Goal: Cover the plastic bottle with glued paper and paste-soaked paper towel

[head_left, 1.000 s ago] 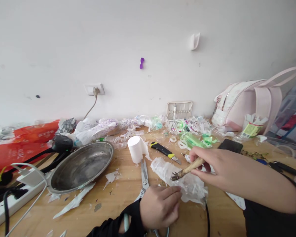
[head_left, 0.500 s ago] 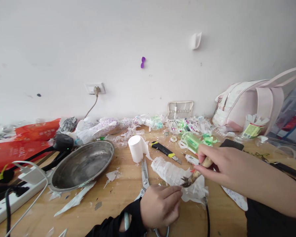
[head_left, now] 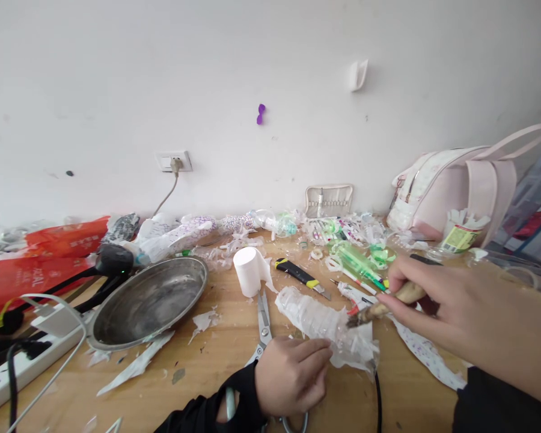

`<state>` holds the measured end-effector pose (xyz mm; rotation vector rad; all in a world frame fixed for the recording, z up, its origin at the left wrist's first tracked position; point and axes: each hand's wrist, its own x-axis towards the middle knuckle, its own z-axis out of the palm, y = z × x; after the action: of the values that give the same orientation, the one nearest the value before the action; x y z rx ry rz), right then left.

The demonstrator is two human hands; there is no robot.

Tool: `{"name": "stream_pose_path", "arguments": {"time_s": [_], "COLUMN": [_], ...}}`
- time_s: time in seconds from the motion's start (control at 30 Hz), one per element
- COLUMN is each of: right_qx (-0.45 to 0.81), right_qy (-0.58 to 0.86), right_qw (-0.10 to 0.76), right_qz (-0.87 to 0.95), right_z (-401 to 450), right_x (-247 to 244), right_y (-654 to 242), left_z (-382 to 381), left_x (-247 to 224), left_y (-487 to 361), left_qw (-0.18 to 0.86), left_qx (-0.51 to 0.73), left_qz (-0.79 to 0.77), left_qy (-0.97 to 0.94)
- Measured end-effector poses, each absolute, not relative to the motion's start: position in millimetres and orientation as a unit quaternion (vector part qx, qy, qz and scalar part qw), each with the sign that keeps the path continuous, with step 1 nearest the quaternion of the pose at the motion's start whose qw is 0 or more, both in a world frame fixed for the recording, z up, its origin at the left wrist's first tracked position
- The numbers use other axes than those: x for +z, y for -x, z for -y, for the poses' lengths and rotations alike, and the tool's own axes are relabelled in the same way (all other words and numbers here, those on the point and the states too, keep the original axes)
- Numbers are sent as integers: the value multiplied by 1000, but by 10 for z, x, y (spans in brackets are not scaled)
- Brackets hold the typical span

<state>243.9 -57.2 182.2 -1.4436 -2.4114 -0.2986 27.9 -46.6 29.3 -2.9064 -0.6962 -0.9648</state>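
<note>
My right hand grips the pale wooden handle of a brush. Its dark, wet-looking bristles touch or hover just over the right part of a white, paper-wrapped plastic tube or bottle, which lies on its side. Curled closed, my left hand rests at the near side of this wrapped piece, fingertips against its edge; what they pinch is hidden. Scissors lie partly beneath my left hand, blades pointing away. Behind the wrapped piece stand a roll of white paper and a black-and-yellow utility knife, lying flat.
A metal basin sits to the left, beside a white power strip with cables. Red bags, plastic scraps and a green bottle piece line the back. A pink backpack leans on the wall at the right.
My right hand has moved right and slightly nearer, carrying the brush tip away from my left fingertips. The left hand stays almost where it was.
</note>
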Motion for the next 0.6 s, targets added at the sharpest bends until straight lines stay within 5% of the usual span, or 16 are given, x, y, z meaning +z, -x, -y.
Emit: {"name": "stream_pose_path", "arguments": {"time_s": [0.6], "right_qx": [-15], "right_qy": [543], "right_qw": [66], "right_qz": [837], "right_z": [510], "right_x": [1825], "right_y": [-2393], "left_z": [472], "left_x": [320], "left_y": [-285], "left_qw": [15], "left_qx": [-318], "left_qz": [211], "left_qy": [924]}}
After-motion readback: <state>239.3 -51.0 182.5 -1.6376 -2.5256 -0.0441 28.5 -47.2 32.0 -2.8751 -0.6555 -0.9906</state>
